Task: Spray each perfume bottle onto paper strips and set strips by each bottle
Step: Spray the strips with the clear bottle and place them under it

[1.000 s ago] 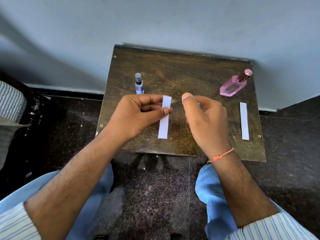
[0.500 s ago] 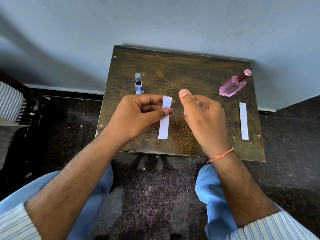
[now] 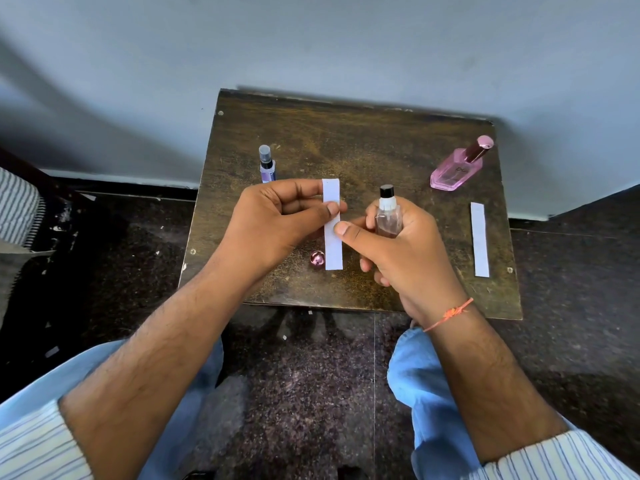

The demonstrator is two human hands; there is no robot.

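The right hand [image 3: 408,247] has turned to show the clear bottle [image 3: 388,216] it grips, nozzle up beside the paper strip [image 3: 332,230] pinched upright in the left hand [image 3: 277,220] above the table's [image 3: 381,140] middle, probably for spraying
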